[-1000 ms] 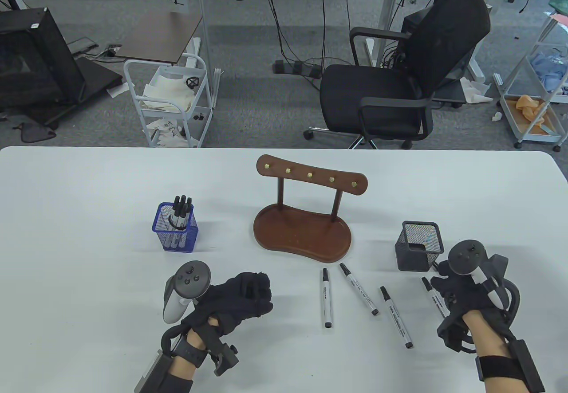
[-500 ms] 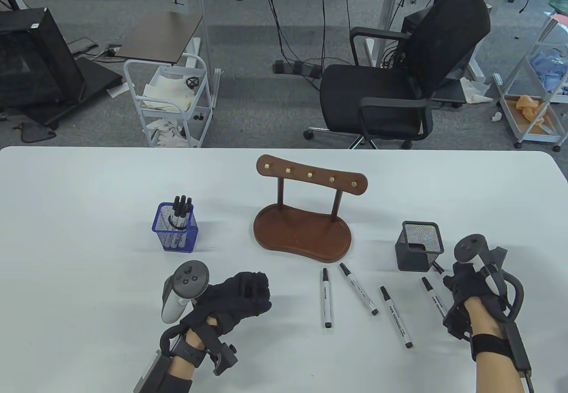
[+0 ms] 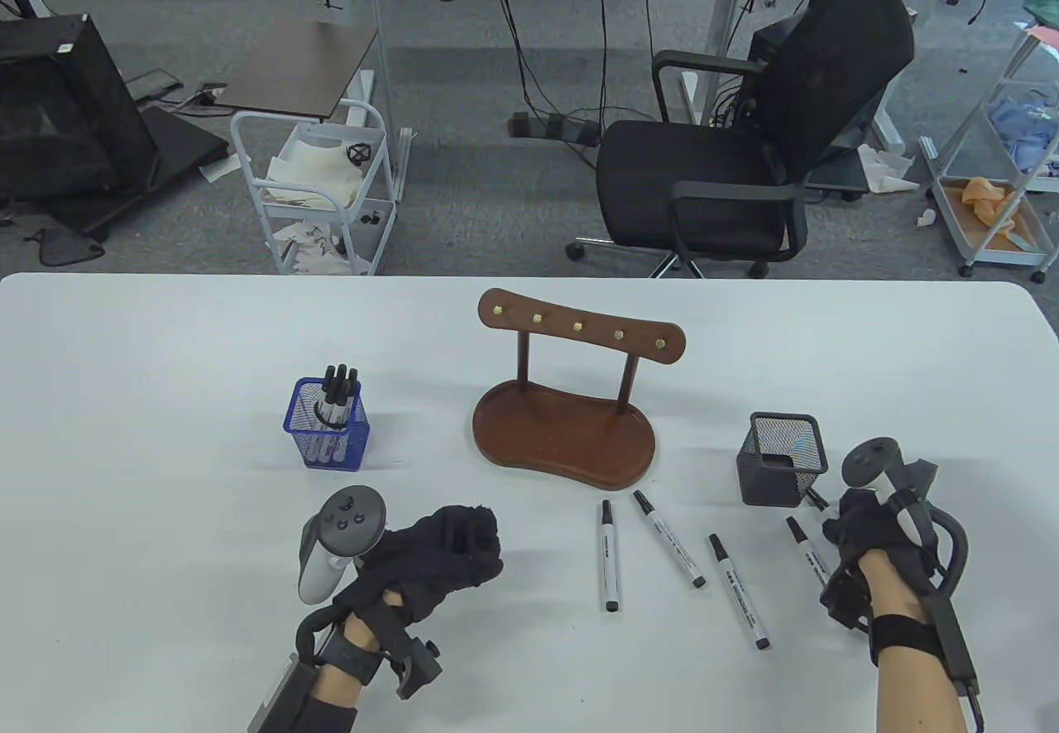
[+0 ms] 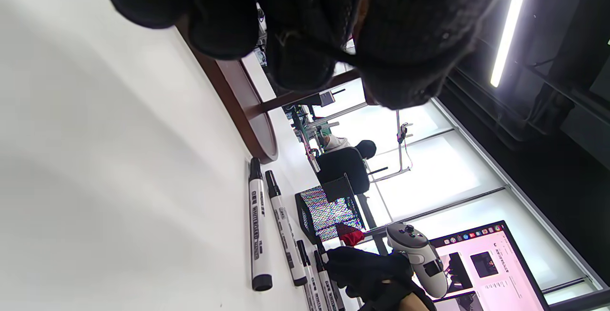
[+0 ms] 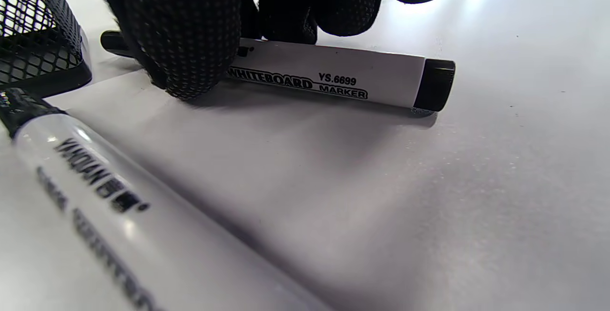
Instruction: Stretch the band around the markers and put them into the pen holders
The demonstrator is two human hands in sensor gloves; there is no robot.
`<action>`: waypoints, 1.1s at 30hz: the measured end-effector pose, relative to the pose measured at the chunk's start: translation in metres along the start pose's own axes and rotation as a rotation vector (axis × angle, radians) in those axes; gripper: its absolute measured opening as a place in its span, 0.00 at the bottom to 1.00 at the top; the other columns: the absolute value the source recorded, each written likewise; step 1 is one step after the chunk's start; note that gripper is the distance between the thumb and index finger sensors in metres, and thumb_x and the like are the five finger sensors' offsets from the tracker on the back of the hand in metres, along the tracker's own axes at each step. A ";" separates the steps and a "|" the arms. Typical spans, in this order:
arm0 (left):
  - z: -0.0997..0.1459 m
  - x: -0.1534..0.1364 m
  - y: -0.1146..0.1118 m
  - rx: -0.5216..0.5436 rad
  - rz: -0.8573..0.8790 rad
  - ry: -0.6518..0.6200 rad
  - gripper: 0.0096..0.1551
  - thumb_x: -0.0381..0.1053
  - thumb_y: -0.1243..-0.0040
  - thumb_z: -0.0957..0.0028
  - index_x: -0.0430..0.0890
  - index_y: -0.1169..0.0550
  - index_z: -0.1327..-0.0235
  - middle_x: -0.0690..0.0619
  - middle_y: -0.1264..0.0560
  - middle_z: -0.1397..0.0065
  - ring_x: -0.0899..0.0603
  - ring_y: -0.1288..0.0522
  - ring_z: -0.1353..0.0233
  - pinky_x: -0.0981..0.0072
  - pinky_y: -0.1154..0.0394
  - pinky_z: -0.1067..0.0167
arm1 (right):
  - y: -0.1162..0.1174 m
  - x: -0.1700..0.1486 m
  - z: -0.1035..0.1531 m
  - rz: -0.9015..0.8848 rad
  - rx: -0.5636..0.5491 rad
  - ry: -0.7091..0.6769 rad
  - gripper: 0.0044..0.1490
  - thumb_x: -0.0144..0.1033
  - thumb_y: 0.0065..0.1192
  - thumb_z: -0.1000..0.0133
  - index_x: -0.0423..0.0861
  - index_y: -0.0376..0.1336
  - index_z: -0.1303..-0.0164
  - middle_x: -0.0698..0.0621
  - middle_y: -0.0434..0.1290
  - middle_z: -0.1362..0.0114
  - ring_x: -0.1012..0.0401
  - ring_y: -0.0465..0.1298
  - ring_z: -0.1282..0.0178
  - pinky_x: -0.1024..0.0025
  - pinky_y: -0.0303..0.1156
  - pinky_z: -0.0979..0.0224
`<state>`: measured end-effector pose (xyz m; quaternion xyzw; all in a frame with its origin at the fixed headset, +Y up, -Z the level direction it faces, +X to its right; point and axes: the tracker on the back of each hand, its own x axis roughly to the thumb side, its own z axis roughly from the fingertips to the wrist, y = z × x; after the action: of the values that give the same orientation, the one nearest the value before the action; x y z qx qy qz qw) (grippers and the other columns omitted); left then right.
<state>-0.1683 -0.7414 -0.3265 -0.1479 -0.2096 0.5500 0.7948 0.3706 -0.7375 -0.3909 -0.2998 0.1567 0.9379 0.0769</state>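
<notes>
Table view: wooden stand (image 3: 565, 433) sits mid-table (image 3: 165, 352) as landmark. Left of it, a blue holder (image 3: 328, 436) with a bundle of markers (image 3: 337, 394) upright inside. Right of it, a black holder (image 3: 783, 458), mesh; contents not readable. In front of the stand, three loose markers lie flat and apart: marker A (image 3: 610, 555), marker B (image 3: 669, 549), marker C (image 3: 739, 591). Further right, marker D (image 3: 807, 555) lies just beside the right hand (image 3: 860, 530), in front of the black holder. Left hand (image 3: 438, 551) rests in front-left of the stand, fingers curled into a fist, nothing visibly held. No band can be made out. Left wrist view: left fingers (image 4: 305, 20) bunched and curled at top edge; stand base (image 4: 248, 111) beyond them, loose markers and black holder (image 4: 329, 213) further off, right hand (image 4: 371, 268) low beside them. Right wrist view: right fingertips (image 5: 190, 39) bear down on a marker (image 5: 333, 75) labelled "WHITEBOARD MARKER", lying flat on the table; thumb and fingers sit on either side of its barrel, pinching it. Another marker (image 5: 105, 196) lies close to the lens, blurred. Black holder (image 5: 38, 39) corner at upper left.
</notes>
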 end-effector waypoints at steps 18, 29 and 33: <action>0.000 0.000 0.001 -0.002 0.017 0.002 0.39 0.54 0.26 0.46 0.40 0.30 0.28 0.47 0.20 0.32 0.35 0.28 0.29 0.35 0.33 0.32 | -0.007 0.002 0.011 -0.032 0.028 -0.004 0.28 0.41 0.69 0.43 0.49 0.65 0.33 0.45 0.70 0.21 0.45 0.67 0.23 0.39 0.58 0.20; 0.000 0.000 0.000 -0.006 0.018 -0.001 0.39 0.54 0.26 0.46 0.40 0.30 0.28 0.47 0.20 0.32 0.35 0.28 0.29 0.35 0.33 0.32 | -0.019 -0.008 0.028 -0.077 0.105 -0.003 0.28 0.38 0.67 0.41 0.48 0.61 0.31 0.44 0.75 0.24 0.44 0.75 0.27 0.41 0.68 0.25; 0.000 0.000 0.000 -0.005 0.019 0.001 0.38 0.53 0.26 0.46 0.40 0.30 0.28 0.47 0.20 0.32 0.35 0.28 0.29 0.34 0.33 0.32 | -0.020 -0.010 0.037 -0.121 0.162 -0.038 0.28 0.38 0.64 0.40 0.49 0.59 0.30 0.44 0.73 0.24 0.43 0.74 0.26 0.39 0.67 0.25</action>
<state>-0.1680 -0.7418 -0.3264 -0.1520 -0.2091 0.5570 0.7893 0.3636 -0.7062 -0.3618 -0.2838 0.2119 0.9213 0.1604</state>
